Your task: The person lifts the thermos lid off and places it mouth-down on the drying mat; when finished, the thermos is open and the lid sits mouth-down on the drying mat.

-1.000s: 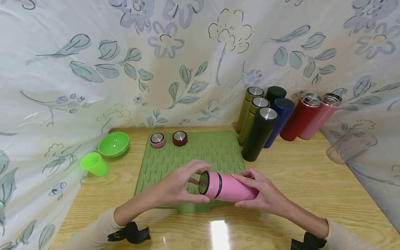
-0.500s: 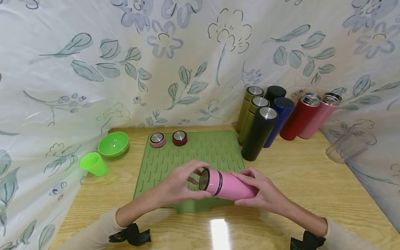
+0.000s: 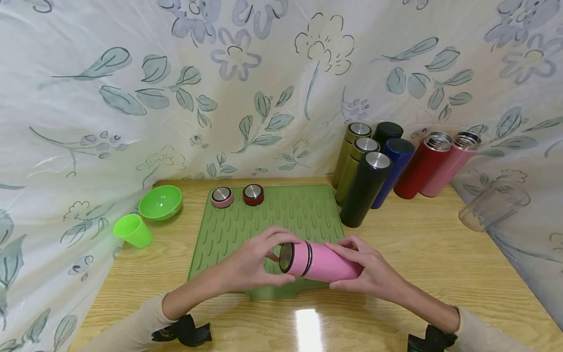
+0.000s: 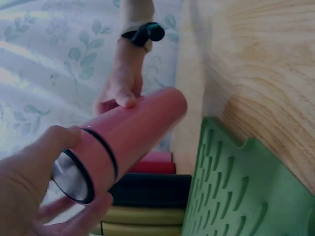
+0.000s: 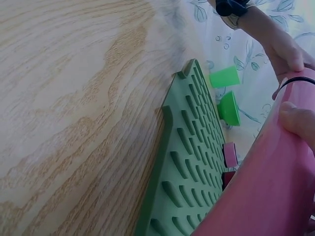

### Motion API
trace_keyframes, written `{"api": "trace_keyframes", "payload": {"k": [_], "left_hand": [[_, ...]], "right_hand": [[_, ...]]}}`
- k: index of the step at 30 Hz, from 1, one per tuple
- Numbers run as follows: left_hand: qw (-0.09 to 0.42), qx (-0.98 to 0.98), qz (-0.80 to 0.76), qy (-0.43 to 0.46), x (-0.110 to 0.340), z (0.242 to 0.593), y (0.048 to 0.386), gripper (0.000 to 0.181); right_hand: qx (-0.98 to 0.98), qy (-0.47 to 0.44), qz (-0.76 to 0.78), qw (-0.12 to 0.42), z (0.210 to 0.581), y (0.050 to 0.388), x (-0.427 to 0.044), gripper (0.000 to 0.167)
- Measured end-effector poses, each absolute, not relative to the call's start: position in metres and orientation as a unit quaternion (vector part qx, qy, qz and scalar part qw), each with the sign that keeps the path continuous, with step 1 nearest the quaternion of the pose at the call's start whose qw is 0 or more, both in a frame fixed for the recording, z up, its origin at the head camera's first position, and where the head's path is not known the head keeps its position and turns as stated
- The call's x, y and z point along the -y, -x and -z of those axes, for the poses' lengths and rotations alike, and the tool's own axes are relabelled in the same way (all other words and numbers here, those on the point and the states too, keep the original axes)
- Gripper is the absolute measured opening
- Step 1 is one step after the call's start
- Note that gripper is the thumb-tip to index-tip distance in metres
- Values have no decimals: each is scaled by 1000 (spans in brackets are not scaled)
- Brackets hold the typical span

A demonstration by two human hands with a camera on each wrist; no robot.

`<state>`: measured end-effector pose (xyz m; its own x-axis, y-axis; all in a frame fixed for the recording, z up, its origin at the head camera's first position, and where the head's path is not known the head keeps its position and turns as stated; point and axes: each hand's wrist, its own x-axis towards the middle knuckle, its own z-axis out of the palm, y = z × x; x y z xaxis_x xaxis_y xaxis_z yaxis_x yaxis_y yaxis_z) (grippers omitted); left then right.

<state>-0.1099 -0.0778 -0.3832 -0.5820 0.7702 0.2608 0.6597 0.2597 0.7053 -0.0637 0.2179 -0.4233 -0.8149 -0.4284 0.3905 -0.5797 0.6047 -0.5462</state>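
Observation:
A pink thermos flask [image 3: 330, 263] lies tilted between both hands above the green mat, its lidded end toward the left. My left hand [image 3: 257, 259] holds the pink lid [image 3: 301, 259], thumb on one side and fingers on the other, as the left wrist view shows. The lid has a steel top [image 4: 73, 175] with a black rim. My right hand [image 3: 374, 271] grips the body of the flask near its base. A pink lid with a steel top [image 3: 222, 196] and a dark red one [image 3: 253, 194] sit apart on the mat's far left.
Below lies a green ribbed mat [image 3: 303, 210] on the wooden table [image 3: 422, 254]. Back right stand a black flask [image 3: 365, 190], a blue flask [image 3: 396, 161], olive ones, and lidless red [image 3: 420, 166] and pink flasks. A green bowl [image 3: 160, 203], green cup [image 3: 133, 231] and clear jug [image 3: 492, 205] flank them.
My left fingers have shifted over the lid's rim, the upper ones now lying further across its top side. The flask rose slightly, then sank back. My right hand kept its grip.

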Motion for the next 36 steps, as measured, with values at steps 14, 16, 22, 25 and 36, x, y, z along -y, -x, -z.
{"api": "trace_keyframes", "payload": {"k": [14,16,22,25,36], "left_hand": [[68,-793,-408,-447,76,382,108,67],[71,-789,-413,-450,76,381,108,63],[72,-789,-407,-455,75,381,108,66],[63,-788,-421,-445,76,381,109,60],[0,-794,-451,-409,78,382,113,61]], "right_hand": [[891,-276,-346,102,425,62,-219,71],[891,-276,-347,101,425,62,-219,71],[890,-275,-347,110,426,63,-219,72],[890,-274,-347,113,426,63,-220,72],[893,-251,-352,127,428,65,-225,73]]}}
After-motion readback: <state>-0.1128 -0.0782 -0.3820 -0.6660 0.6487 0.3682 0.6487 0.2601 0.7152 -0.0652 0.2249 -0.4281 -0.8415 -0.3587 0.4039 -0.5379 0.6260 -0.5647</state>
